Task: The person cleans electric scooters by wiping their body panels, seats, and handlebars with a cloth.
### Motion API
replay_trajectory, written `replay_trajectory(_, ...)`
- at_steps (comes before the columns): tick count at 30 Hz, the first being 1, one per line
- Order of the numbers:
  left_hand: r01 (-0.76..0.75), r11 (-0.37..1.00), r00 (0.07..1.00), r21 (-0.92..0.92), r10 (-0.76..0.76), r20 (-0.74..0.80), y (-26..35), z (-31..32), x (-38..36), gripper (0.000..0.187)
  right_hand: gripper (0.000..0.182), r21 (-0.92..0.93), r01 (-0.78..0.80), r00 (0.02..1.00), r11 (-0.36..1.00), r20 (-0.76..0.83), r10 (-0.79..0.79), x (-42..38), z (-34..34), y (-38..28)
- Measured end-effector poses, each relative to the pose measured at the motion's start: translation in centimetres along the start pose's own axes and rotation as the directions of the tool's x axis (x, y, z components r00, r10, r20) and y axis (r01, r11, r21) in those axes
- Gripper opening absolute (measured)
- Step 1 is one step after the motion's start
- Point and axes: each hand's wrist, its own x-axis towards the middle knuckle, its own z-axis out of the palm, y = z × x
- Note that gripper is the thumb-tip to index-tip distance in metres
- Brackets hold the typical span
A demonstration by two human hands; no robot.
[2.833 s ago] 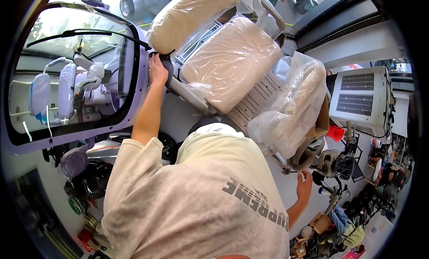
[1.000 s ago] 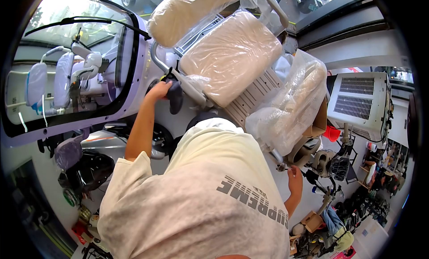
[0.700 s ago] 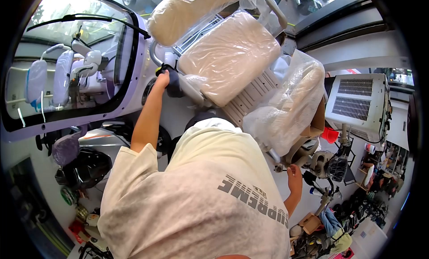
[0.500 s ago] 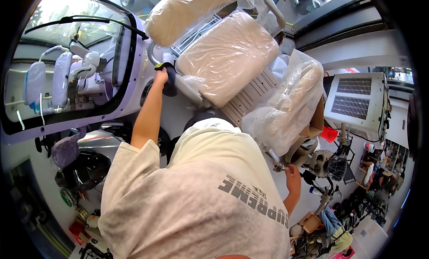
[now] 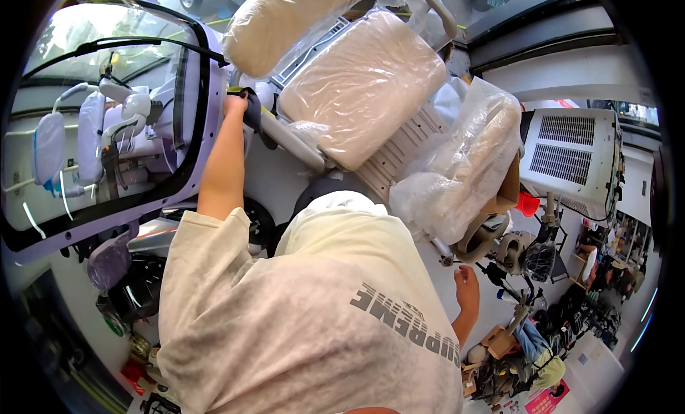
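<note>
My left hand (image 5: 234, 104) is closed on a dark, flexible-looking piece with a yellow-green edge (image 5: 257, 118), whose exact kind I cannot make out. It sits beside the grey metal tube (image 5: 296, 146) of a seat frame. A beige seat cushion (image 5: 364, 86) in clear plastic lies just to the right, with a wrapped backrest (image 5: 285, 28) above it. My right hand (image 5: 466, 278) hangs in the air, fingers loosely curled and apart, nothing visible in them. Nearest to it are the tube's end (image 5: 446, 260) and a wrapped beige armrest-like part (image 5: 464, 171).
On the left stands a lilac vehicle front (image 5: 210, 121) with windshield and wiper (image 5: 128, 41). A ribbed floor panel (image 5: 399, 157) lies under the cushion. To the right are a white vented unit (image 5: 567, 153), a red container (image 5: 527, 204), handlebars and a cardboard box (image 5: 498, 341).
My left hand has moved left and slightly up, drawing the dark piece with it. The right hand has shifted slightly, away from the tube's end. My view has shifted a little.
</note>
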Motion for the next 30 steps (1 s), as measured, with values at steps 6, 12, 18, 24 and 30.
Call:
replay_trajectory(6,0.097,0.995,0.995,-0.017,-0.097,-0.012,2.0,-2.4,0.6,0.041,0.037,0.02,-0.034,0.997,0.999,0.073,0.032,-1.3,0.5,-0.8)
replay_trajectory(12,-0.031,0.986,0.997,-0.164,0.02,-0.068,0.6,-1.3,0.9,0.05,0.037,0.001,-0.037,0.997,0.999,0.068,0.037,-1.7,0.5,-0.4)
replay_trajectory(18,0.008,0.851,0.991,-0.525,0.063,0.118,-2.6,2.5,-1.2,0.08,0.036,0.007,-0.022,0.998,1.0,0.05,0.022,-0.9,0.6,0.9)
replay_trajectory(24,0.161,0.807,0.984,-0.568,-0.085,0.159,-0.9,4.1,-8.6,0.095,0.035,-0.004,0.098,0.993,0.995,0.058,-0.098,1.6,0.2,1.8)
replay_trajectory(30,0.114,0.869,0.988,-0.481,-0.048,0.148,-0.9,3.1,-9.4,0.086,0.036,0.006,0.119,0.992,0.993,0.042,-0.119,3.4,-1.4,2.8)
